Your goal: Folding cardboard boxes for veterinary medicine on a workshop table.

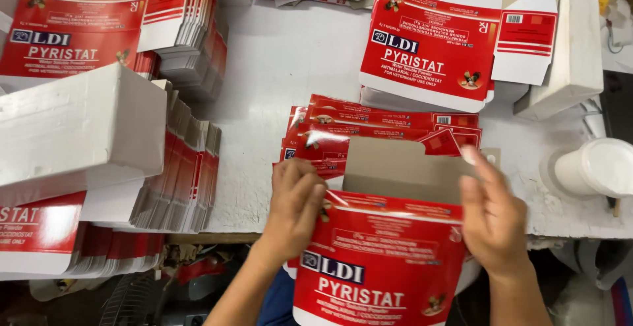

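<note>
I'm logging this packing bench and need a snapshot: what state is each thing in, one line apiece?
Left hand: gripping the held carton's left edge.
Right hand: fingers spread on the held carton's right edge.
Held carton: red, partly opened, grey flap up.
Flat cartons on the table: unfolded, fanned in a loose pile.
Stacks at left: flat, packed on edge.
Upper carton: flaps open.
White roll: lying on its side.

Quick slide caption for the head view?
Both hands, left and right, hold a red carton open over the white table.
</note>
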